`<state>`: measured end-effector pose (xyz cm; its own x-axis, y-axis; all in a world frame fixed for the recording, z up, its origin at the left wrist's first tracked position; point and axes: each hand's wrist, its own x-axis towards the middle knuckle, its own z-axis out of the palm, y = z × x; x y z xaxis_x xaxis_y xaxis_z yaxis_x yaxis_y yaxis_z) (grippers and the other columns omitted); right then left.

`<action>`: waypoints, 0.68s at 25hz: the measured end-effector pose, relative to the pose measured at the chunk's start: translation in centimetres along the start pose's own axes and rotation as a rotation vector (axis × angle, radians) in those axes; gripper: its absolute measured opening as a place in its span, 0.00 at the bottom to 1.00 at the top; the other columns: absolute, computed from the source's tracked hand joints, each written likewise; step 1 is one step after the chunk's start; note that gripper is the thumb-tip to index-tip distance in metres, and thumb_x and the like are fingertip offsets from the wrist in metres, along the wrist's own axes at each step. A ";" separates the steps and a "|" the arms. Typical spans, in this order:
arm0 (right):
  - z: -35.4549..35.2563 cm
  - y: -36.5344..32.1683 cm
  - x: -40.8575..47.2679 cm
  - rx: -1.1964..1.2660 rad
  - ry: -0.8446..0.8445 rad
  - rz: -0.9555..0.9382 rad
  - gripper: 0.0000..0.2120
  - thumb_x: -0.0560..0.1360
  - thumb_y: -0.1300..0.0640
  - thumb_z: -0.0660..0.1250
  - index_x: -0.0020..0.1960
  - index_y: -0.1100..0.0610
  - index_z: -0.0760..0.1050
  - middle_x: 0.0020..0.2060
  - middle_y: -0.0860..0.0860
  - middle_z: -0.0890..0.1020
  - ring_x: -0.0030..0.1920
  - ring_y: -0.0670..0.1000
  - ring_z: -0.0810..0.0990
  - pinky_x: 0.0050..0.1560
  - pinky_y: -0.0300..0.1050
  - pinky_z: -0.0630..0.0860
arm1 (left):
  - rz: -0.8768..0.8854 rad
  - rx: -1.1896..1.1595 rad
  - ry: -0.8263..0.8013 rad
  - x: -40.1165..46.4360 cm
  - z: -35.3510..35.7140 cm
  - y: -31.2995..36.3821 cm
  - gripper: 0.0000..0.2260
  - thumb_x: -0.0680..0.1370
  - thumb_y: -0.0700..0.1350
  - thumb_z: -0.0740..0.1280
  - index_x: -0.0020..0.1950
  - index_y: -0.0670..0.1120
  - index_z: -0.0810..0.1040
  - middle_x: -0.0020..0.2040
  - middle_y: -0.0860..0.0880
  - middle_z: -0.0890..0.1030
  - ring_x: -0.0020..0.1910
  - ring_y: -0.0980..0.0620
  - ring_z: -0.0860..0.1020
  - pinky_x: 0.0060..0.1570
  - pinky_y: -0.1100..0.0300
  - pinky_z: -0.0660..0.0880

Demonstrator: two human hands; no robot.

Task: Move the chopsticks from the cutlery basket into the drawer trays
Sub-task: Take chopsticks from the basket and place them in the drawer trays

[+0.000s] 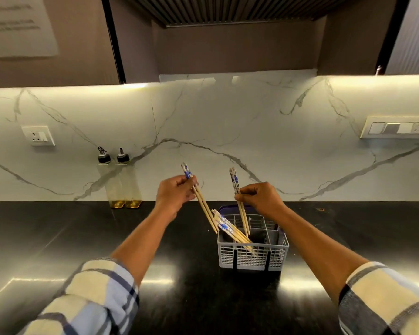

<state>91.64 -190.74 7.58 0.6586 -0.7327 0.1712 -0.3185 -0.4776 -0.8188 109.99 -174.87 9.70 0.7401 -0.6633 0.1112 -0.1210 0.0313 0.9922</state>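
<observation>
Black glossy counter (58,238), white marble backsplash (203,122) behind, hood vent (228,10) overhead. Two oil bottles (122,182) against backsplash at left, wall socket (38,135) further left, switch panel (394,128) at right.

Grey cutlery basket (252,257) on counter, centre-right, upright, divided into compartments. Loose chopsticks (230,232) left inside, leaning toward basket's left rim, patterned blue-white ends up.

Left hand (176,193) closed around a pair of chopsticks (201,201), gripped near the patterned top; tilted, tips pointing down-right, ending just beside basket's left rim. Whether tips touch rim: can't tell, overlap with loose ones there.

Right hand (261,197) pinching a second pair (241,206) between fingertips, near upright, slight lean; lower ends down inside a middle compartment of basket. Exact compartment unclear.

Both hands above and behind basket, apart from each other. Plaid sleeves (94,298) rolled to the elbows. No drawer trays in view.
</observation>
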 end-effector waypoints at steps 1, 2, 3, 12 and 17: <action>-0.6 -1.0 0.1 0.076 0.005 0.001 0.10 0.72 0.55 0.74 0.52 0.57 0.83 0.42 0.51 0.87 0.42 0.48 0.86 0.47 0.40 0.81 | 0.048 0.039 -0.037 0.2 -0.7 1.7 0.03 0.77 0.44 0.70 0.48 0.46 0.83 0.47 0.43 0.86 0.46 0.46 0.86 0.51 0.49 0.82; -1.2 -1.9 0.2 0.170 -0.001 -0.001 0.09 0.72 0.57 0.74 0.51 0.59 0.83 0.43 0.54 0.87 0.44 0.51 0.86 0.51 0.45 0.82 | 0.091 0.074 -0.073 0.3 -1.4 3.3 0.03 0.77 0.43 0.70 0.48 0.46 0.83 0.47 0.42 0.86 0.45 0.45 0.86 0.50 0.49 0.82; -1.9 -3.0 0.1 0.257 -0.018 -0.010 0.08 0.73 0.59 0.74 0.51 0.61 0.83 0.44 0.57 0.87 0.45 0.54 0.87 0.53 0.50 0.83 | 0.129 0.097 -0.111 0.3 -1.9 5.0 0.03 0.77 0.42 0.70 0.49 0.46 0.83 0.47 0.42 0.85 0.45 0.45 0.86 0.49 0.48 0.83; -4.4 -10.3 -2.1 0.451 -0.123 -0.070 0.10 0.75 0.63 0.71 0.53 0.68 0.81 0.46 0.64 0.85 0.47 0.60 0.86 0.48 0.49 0.84 | 0.150 0.061 -0.242 -2.1 -3.5 11.3 0.07 0.76 0.38 0.71 0.53 0.44 0.82 0.47 0.41 0.85 0.43 0.44 0.86 0.41 0.51 0.84; -2.7 -9.4 -4.9 0.451 -0.150 0.052 0.10 0.73 0.62 0.72 0.52 0.67 0.81 0.45 0.63 0.86 0.46 0.59 0.86 0.46 0.47 0.84 | 0.082 0.058 -0.294 -3.8 -4.1 9.0 0.06 0.75 0.37 0.71 0.51 0.43 0.82 0.45 0.41 0.85 0.39 0.46 0.86 0.38 0.54 0.84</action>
<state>89.57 -184.01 15.92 0.7516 -0.6558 0.0702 -0.0476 -0.1601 -0.9859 108.76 -169.02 18.39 0.5038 -0.8487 0.1612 -0.2160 0.0569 0.9747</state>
